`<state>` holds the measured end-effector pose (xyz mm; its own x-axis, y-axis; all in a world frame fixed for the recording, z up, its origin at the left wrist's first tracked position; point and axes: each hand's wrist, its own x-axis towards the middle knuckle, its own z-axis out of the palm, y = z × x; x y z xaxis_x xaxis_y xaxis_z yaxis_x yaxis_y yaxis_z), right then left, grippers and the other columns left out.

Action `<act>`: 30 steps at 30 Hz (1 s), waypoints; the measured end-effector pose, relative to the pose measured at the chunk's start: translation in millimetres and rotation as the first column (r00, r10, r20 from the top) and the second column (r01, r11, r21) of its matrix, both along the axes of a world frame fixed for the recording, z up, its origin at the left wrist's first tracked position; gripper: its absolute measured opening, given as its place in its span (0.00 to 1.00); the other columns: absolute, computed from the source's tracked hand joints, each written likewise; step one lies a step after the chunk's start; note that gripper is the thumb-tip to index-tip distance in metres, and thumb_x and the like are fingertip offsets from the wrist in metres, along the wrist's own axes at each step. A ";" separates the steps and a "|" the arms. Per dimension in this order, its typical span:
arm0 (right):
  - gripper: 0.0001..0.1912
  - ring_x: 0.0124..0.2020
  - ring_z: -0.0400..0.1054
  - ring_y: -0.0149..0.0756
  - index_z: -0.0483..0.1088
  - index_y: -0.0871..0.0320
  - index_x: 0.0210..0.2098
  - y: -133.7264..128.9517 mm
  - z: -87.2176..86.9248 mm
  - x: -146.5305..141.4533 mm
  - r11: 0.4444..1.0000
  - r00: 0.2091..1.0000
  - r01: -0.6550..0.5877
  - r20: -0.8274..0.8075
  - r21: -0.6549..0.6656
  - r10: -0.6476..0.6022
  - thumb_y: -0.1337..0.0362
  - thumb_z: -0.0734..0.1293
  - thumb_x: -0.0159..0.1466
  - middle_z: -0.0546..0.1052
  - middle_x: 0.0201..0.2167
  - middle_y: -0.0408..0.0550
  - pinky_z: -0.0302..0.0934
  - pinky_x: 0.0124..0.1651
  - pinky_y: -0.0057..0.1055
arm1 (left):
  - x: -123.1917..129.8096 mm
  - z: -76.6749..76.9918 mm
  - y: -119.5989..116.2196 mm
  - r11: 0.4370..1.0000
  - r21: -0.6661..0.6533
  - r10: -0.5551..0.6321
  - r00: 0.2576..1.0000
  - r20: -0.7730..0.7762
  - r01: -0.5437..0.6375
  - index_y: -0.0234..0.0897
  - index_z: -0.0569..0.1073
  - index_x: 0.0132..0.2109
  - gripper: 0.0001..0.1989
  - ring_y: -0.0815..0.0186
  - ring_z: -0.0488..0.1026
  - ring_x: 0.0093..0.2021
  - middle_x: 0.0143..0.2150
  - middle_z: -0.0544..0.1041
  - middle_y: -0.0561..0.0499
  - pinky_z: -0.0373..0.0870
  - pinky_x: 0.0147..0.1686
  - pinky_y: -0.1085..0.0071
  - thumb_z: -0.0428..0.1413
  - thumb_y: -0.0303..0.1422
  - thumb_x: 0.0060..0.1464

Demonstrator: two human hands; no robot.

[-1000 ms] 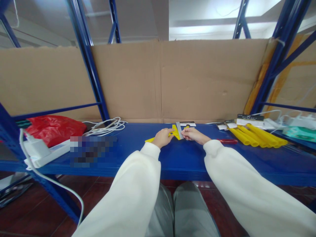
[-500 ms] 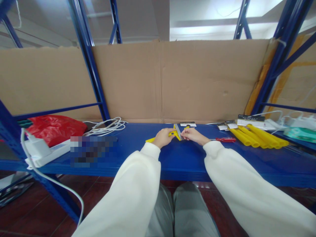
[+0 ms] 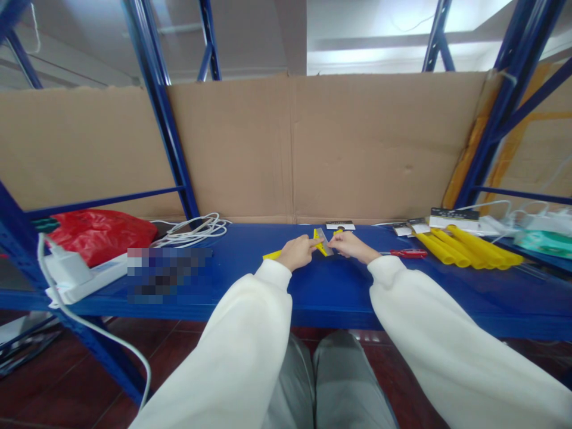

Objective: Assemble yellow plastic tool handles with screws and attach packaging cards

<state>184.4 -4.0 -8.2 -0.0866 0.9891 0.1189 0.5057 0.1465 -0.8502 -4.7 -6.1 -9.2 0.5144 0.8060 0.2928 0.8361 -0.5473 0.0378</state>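
Observation:
A yellow scraper (image 3: 319, 242) with a flat grey metal blade (image 3: 325, 245) is held just over the blue shelf. My left hand (image 3: 295, 252) is closed round its yellow handle (image 3: 271, 255), whose end sticks out at the left of the hand. At the blade's right side, my right hand (image 3: 348, 245) has its fingers pinched together. Whether they grip the blade's edge or some small part is too small to tell. A small yellow piece (image 3: 338, 233) shows just behind the right fingers, in front of a black-and-white card (image 3: 340, 226).
A red-handled screwdriver (image 3: 408, 254) lies right of my right hand. Several yellow tubes (image 3: 469, 247) lie farther right, near packaged cards (image 3: 411, 227). On the left are coiled white cable (image 3: 201, 228), a power strip (image 3: 105, 274) and a red bag (image 3: 105, 232). Cardboard (image 3: 286, 149) stands behind.
My left hand has shifted slightly, its fingers now reaching towards the scraper's head. The blade has tilted flatter. My right hand stays at its right side, still pinched.

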 end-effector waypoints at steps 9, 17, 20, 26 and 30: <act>0.13 0.12 0.49 0.22 0.64 0.56 0.22 3.3 -2.4 3.7 0.998 0.990 -0.052 -0.133 -0.038 0.046 0.61 0.69 0.59 0.60 0.11 0.35 0.41 0.16 0.21 | 2.1 1.0 -3.2 1.000 0.007 0.005 1.000 -0.007 -0.005 0.50 0.69 0.66 0.24 0.57 0.78 0.50 0.50 0.77 0.44 0.71 0.52 0.66 0.46 0.29 0.67; 0.08 0.35 0.74 0.38 0.73 0.58 0.28 19.3 -0.9 23.5 0.921 0.892 0.213 0.319 0.327 -0.320 0.69 0.64 0.60 0.80 0.30 0.51 0.64 0.38 0.28 | -0.7 -7.0 5.1 1.000 0.005 -0.011 0.999 -0.031 0.011 0.44 0.74 0.62 0.21 0.56 0.78 0.50 0.53 0.77 0.41 0.72 0.51 0.64 0.46 0.30 0.67; 0.11 0.42 0.76 0.44 0.78 0.59 0.37 16.7 3.7 32.1 0.895 0.791 0.303 0.437 0.327 -0.428 0.68 0.62 0.63 0.82 0.39 0.57 0.64 0.42 0.31 | -0.2 -8.2 6.0 1.000 0.019 -0.016 0.998 -0.056 0.017 0.43 0.76 0.60 0.20 0.56 0.76 0.52 0.53 0.77 0.41 0.71 0.53 0.65 0.48 0.29 0.66; 0.14 0.46 0.77 0.47 0.79 0.58 0.42 20.0 0.4 44.5 0.861 0.715 0.373 0.485 0.345 -0.504 0.67 0.62 0.65 0.82 0.42 0.60 0.65 0.43 0.32 | 1.6 -7.0 2.8 0.999 -0.005 -0.036 0.996 -0.087 0.036 0.45 0.76 0.59 0.23 0.56 0.74 0.53 0.54 0.75 0.41 0.71 0.53 0.64 0.49 0.24 0.63; 0.15 0.46 0.77 0.44 0.79 0.58 0.42 25.8 -5.9 43.4 0.908 0.730 0.250 0.550 0.337 -0.405 0.70 0.61 0.64 0.83 0.43 0.56 0.65 0.45 0.30 | 3.2 -3.2 -0.6 0.999 -0.030 -0.019 0.990 -0.138 0.015 0.42 0.73 0.62 0.27 0.54 0.72 0.56 0.57 0.73 0.39 0.70 0.54 0.62 0.48 0.21 0.59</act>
<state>227.9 21.8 -14.1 0.1080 0.9203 0.3761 0.9464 0.0207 -0.3223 -1.5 -6.7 -12.4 0.5623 0.8037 0.1947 0.8248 -0.5621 -0.0619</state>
